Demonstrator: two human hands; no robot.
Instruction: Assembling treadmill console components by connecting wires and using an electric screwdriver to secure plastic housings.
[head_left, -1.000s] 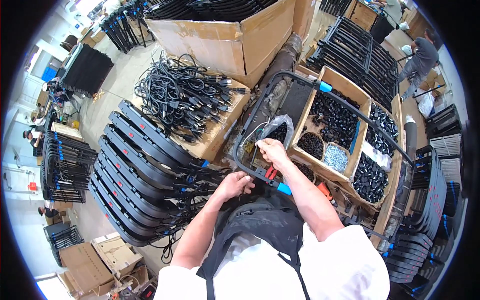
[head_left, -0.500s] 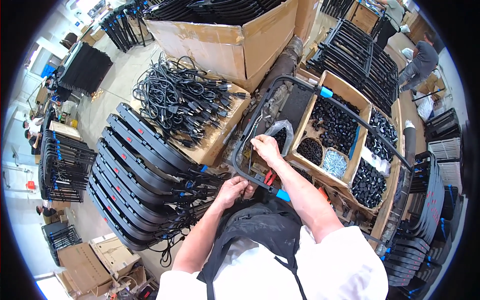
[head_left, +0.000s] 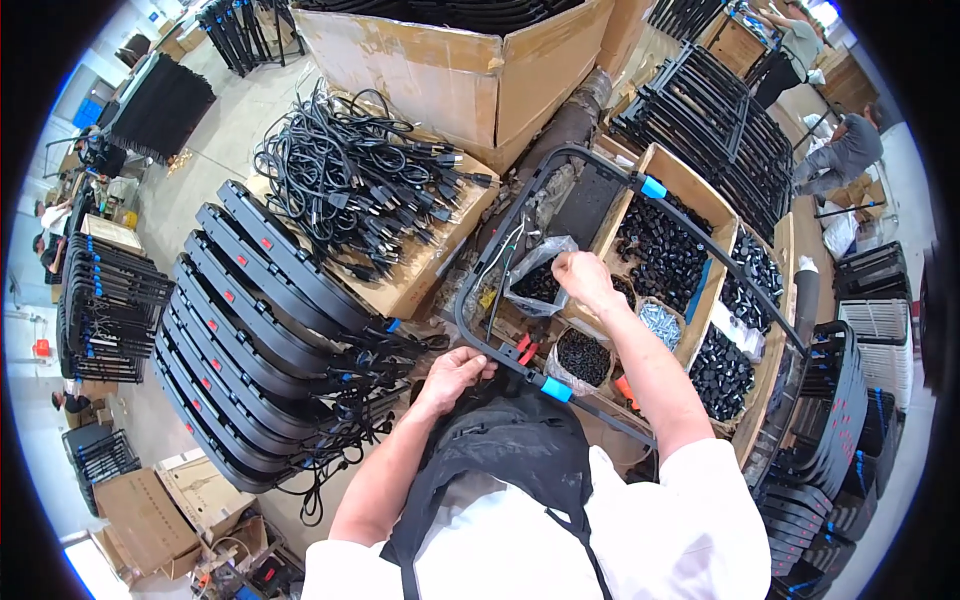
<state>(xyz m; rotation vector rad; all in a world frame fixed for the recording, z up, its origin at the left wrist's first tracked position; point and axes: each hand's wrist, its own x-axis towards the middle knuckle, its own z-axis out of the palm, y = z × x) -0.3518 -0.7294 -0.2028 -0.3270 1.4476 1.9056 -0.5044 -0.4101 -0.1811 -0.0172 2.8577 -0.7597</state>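
Observation:
A bent black tube frame (head_left: pixel 462 298) with blue sleeves lies in front of me across the workbench. My left hand (head_left: pixel 453 380) is closed at its near left corner, thumb and fingers against the tube. Thin light wires (head_left: pixel 510 238) stick out along the frame's left side. My right hand (head_left: pixel 588 278) is over the right edge of a clear plastic bag (head_left: pixel 535 285) of small dark parts. Its fingers are bent together, and their tips are partly hidden, so what they hold cannot be made out. Red-handled pliers (head_left: pixel 527 346) lie below the bag.
A wooden tray (head_left: pixel 652 160) holds black caps, with silvery screws (head_left: pixel 660 325) and a tub of small dark screws (head_left: pixel 583 358) nearby. Black power cords (head_left: pixel 350 190) lie heaped on a carton. Stacked black panels (head_left: pixel 235 330) stand at left. Other people work farther off.
My right hand has moved right, from the wires at the frame to the plastic bag. My left hand stays at the frame's corner. The whole view has shifted slightly.

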